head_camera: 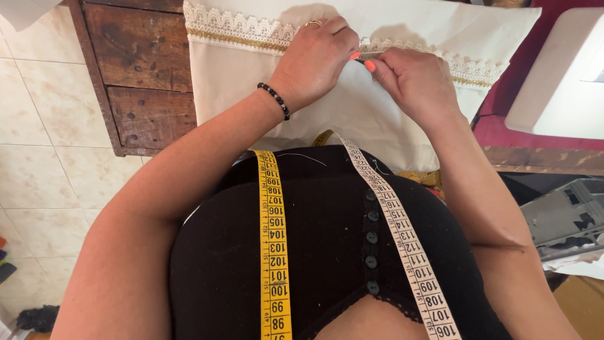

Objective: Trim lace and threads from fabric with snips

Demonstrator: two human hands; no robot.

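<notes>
Both the left hand [313, 60] and right hand [412, 82] pinch the lace trim [239, 28]; uneven tugging could pucker the cloth [352, 116].

**Both hands pinch at lace trim**

Left hand [316, 58] and right hand [412, 80] meet at twelve o'clock on the lace [236, 28] edging a cream cloth [239, 88]. A tape measure [274, 252] hangs at six. A white machine [563, 79] sits at two.
</notes>
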